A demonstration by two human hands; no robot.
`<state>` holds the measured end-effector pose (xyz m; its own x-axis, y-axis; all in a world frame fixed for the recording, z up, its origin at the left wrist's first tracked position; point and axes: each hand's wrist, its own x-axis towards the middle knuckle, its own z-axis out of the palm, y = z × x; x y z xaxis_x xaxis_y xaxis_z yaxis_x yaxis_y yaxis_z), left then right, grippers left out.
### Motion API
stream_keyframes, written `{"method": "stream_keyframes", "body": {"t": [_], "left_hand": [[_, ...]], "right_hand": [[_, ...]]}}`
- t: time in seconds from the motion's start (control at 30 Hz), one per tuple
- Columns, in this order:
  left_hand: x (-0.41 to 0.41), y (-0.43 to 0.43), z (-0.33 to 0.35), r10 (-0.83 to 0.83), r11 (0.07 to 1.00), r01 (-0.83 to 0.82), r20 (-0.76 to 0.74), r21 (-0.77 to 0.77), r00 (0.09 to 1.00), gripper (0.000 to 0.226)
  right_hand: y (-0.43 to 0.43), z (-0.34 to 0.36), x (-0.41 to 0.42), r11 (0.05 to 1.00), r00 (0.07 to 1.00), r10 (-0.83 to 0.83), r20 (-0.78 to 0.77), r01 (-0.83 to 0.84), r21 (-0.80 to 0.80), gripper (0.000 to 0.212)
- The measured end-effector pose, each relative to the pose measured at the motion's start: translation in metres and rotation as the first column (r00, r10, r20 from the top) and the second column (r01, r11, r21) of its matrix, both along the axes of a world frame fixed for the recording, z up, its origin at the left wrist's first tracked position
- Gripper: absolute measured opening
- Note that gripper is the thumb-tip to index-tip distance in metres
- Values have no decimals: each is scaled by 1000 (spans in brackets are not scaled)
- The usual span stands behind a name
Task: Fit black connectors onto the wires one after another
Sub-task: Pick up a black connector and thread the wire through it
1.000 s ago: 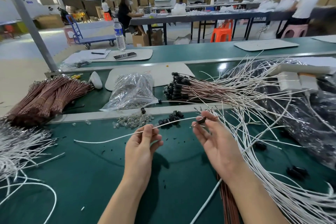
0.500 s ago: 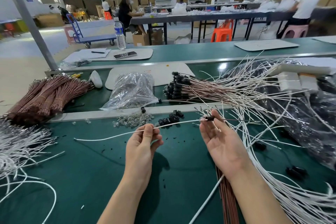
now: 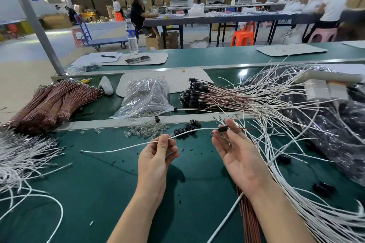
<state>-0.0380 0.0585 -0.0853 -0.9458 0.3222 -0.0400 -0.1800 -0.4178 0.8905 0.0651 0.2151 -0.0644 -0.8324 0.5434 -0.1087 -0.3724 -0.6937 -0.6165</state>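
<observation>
My left hand (image 3: pixel 156 156) pinches a white wire (image 3: pixel 118 149) between thumb and fingers; the wire's free end trails left over the green mat. My right hand (image 3: pixel 237 152), palm up, holds a black connector (image 3: pixel 223 129) at its fingertips. The white wire's tip meets the connector, and a thin brown wire (image 3: pixel 256 128) runs out of its right side. A few loose black connectors (image 3: pixel 187 127) lie just beyond my hands, next to a scatter of small clear bulbs (image 3: pixel 146 129).
A heap of white wires (image 3: pixel 296 163) spreads on the right, another (image 3: pixel 21 156) on the left. Brown wire bundles (image 3: pixel 55 102) lie far left. Wires fitted with black connectors (image 3: pixel 195 92) and a plastic bag (image 3: pixel 146 98) sit behind the metal rail (image 3: pixel 98 123).
My right hand has opened up and lifted slightly, with the black connector moving from beside the wire tip onto it. The left hand has barely moved.
</observation>
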Motion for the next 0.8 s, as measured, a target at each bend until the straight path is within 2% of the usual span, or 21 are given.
{"method": "stream_keyframes", "body": {"t": [0.2, 0.37, 0.57, 0.8], "left_hand": [[0, 0, 2, -5, 1000, 5, 31, 2, 1000, 28], [-3, -4, 6, -22, 997, 13, 133, 73, 991, 30], [-6, -7, 9, -36, 987, -2, 242, 158, 970, 26], [-7, -6, 10, -12, 986, -30, 255, 162, 967, 25]], "right_hand": [[0, -1, 0, 999, 1000, -13, 14, 12, 41, 29], [-3, -1, -1, 995, 998, -21, 54, 16, 96, 31], [-7, 0, -1, 997, 999, 9, 43, -13, 79, 32], [-10, 1, -2, 997, 998, 20, 52, -23, 72, 29]]}}
